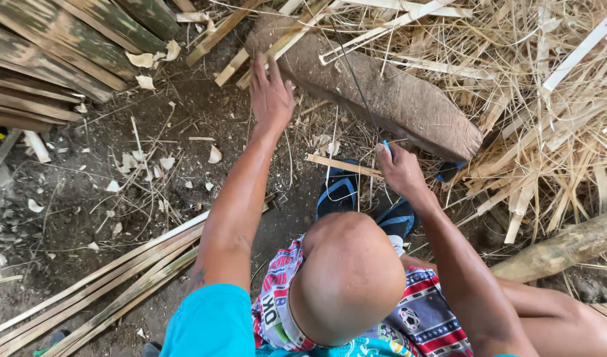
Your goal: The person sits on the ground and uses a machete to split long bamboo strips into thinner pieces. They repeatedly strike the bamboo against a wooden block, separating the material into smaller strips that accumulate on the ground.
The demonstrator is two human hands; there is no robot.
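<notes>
We are looking down on bare, dark earth (72, 218), crumbly and littered with pale curled shavings. Across the upper right a heap of dry straw-coloured bamboo shreds (548, 99) is lying, fibrous and tangled. A heavy log (383, 92) with a rough, brown, fuzzy surface is resting slantwise at the heap's edge. At upper left, weathered greenish bamboo slats (58, 39) are lying stacked, flat and mottled. Long, thin, smooth pale strips (111, 277) are running in a bundle across the lower left ground, and a rounder branch (568, 244) is showing at the right edge.

Our left hand (271, 96) is reaching forward with fingers spread fairly wide, the fingertips touching the near end of the log among split pale sticks (237, 63); it is gripping nothing that we can see. Our right hand (399, 168) is closing its fingers around a thin flat bamboo sliver (343, 165), which is sticking out leftwards just below the log, and around something blue that is mostly hidden in the fist. A blue sandal strap (336, 192) is showing beneath that sliver, above a knee.
</notes>
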